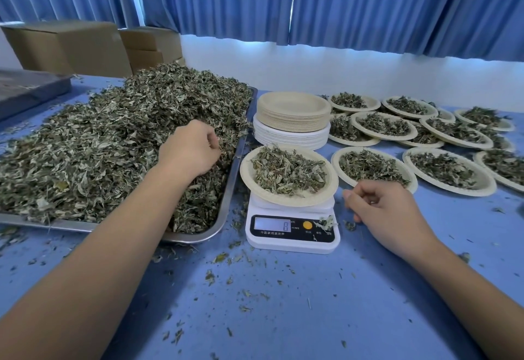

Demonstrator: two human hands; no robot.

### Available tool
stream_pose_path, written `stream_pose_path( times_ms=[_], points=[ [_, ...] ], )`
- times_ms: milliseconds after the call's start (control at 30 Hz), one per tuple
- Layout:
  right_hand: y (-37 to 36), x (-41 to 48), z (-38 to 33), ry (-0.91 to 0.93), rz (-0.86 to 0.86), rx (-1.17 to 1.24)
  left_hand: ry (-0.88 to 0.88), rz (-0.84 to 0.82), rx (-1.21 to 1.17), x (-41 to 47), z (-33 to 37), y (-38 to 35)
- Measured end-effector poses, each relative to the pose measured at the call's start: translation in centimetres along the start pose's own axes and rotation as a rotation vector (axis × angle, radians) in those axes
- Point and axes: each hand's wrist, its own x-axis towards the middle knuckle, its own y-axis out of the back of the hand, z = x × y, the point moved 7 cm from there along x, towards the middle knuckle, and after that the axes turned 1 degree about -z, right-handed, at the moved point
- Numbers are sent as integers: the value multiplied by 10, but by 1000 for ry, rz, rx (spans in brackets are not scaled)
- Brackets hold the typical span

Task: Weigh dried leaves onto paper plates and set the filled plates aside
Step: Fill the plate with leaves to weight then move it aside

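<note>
Paper plate (245,173) of leaves: seated on the digital kitchen scale (292,233), just beside the steel tray (226,203), so pinches from the dried leaves (113,138) heap travel little; spare plate stack (293,117) behind, filled plates (449,171) set aside at right. Left hand (190,151): forearm across the heap, fingers curled near the tray's right edge, seemingly pinching leaves, fingertips partly hidden. Right hand (382,206): resting on the table (312,303) beside the scale, fingers loosely curled, holding nothing.

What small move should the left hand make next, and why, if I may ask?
Probably carry a pinch over to the plate on the scale: the left hand curls into the dried leaves, while the right hand rests idle nearby.
</note>
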Motion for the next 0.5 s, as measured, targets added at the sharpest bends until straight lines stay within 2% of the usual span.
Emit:
stream_pose_path(
  times_ms=[67, 133, 500],
  points=[
    [0, 0, 0, 3, -1, 3, 53, -171, 113, -6, -2, -11],
    [-1, 0, -1, 10, -2, 1, 61, -232, 184, -12, 1, -17],
    [0, 0, -4, 27, 0, -5, 58, -17, 150, -10, 6, -3]
  ],
)
